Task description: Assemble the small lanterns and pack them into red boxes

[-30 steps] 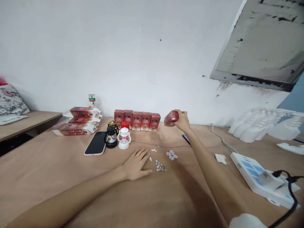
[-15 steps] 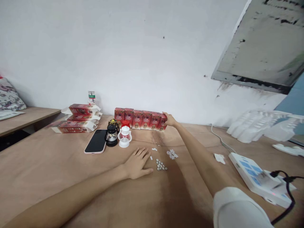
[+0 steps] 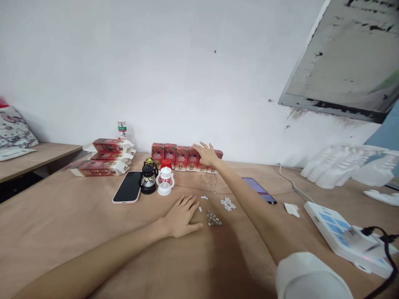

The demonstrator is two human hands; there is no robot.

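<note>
My left hand point(image 3: 183, 216) lies flat on the wooden table point(image 3: 149, 265), fingers spread, holding nothing. Just right of it are a pile of button cells point(image 3: 213, 219) and small white pieces point(image 3: 228, 204). My right hand point(image 3: 207, 155) reaches to the row of red printed boxes point(image 3: 181, 158) by the wall. Its fingers are apart in front of the boxes' upper part; whether they touch is unclear, and it hides part of the row. Thin metal wires point(image 3: 213, 184) lie below that hand. Left of them stand small lanterns: black point(image 3: 148, 179), white point(image 3: 165, 181), red point(image 3: 166, 162) and gold point(image 3: 151, 162).
A phone with a pink-edged case point(image 3: 127, 187) lies left of the lanterns, another phone point(image 3: 259, 190) beyond my right forearm. Unfolded red boxes point(image 3: 96, 168) are stacked at left beside a bottle point(image 3: 121, 130). At right sit a power strip point(image 3: 333, 232), its cables and white plastic parts point(image 3: 330, 166).
My right hand has shifted left along the box row from its right end, and its fingers have spread. A phone behind my right forearm has come into view. My left hand stays put.
</note>
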